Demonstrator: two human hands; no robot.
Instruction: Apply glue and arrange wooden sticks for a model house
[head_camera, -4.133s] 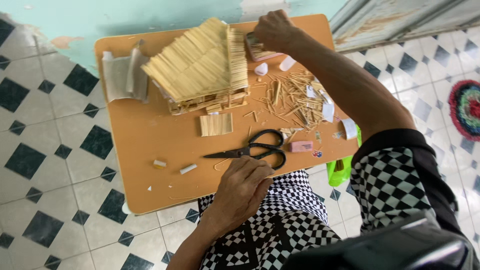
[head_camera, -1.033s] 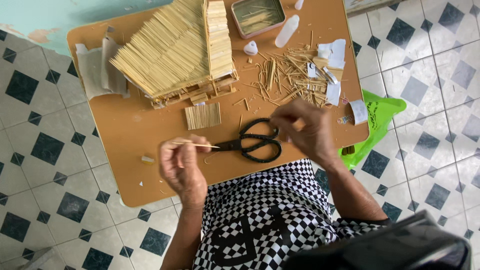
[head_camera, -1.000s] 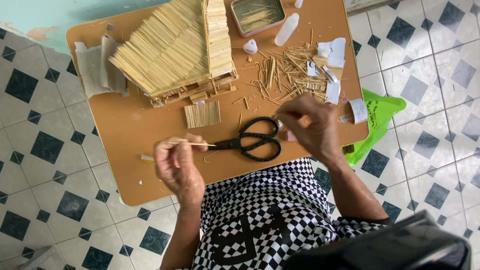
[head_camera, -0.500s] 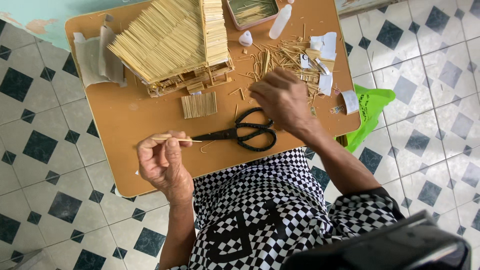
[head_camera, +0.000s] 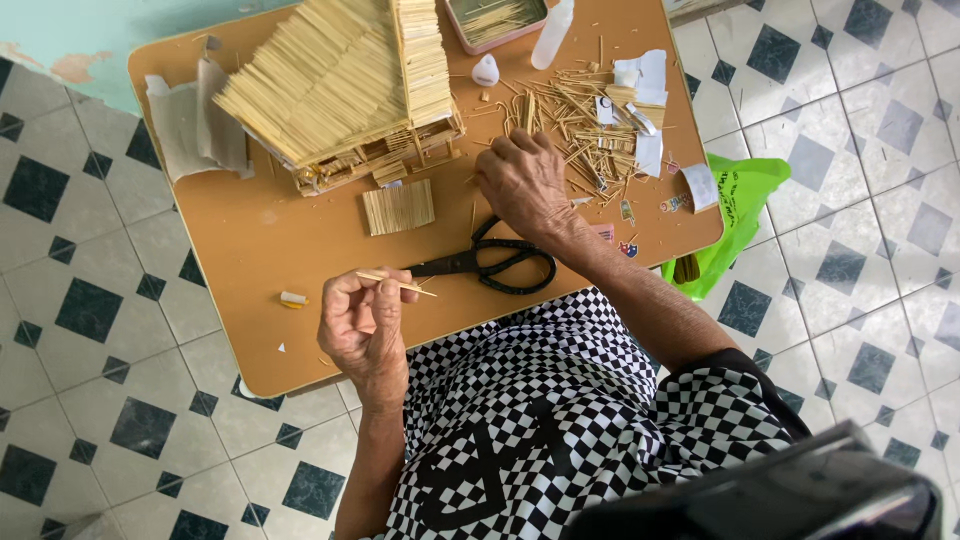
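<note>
Wooden and thin, a single pale stick (head_camera: 396, 283) is pinched between the thumb and fingertips of the left hand (head_camera: 362, 325), which is raised over the near edge of the low orange-brown table (head_camera: 270, 240). The stick lies almost level, its longer end jutting out of the pinch toward the black scissors (head_camera: 490, 264), whose blade tips lie just beside that free end without clearly touching it. The fingers of this hand are curled together and clamped on the stick.

Beyond the scissors, the right hand (head_camera: 522, 182) rests palm down on the tabletop with its fingers bent and reaching into the scattered heap of loose sticks (head_camera: 565, 110). Whether those fingers have closed on any stick cannot be told, since the back of the hand hides the tips. The scissor handles lie just below this wrist.

Toward the far side of the table stands a model house (head_camera: 350, 85) built from the same pale sticks, with a steep layered roof. A small flat panel of glued sticks (head_camera: 398, 207) lies between the house and the scissors. Grey folded cloth (head_camera: 195, 125) sits left of the house. A white squeeze bottle (head_camera: 553, 30) and a shallow tin (head_camera: 495, 18) holding more sticks are at the far edge. A green plastic bag (head_camera: 728, 215) hangs off the right side.
</note>
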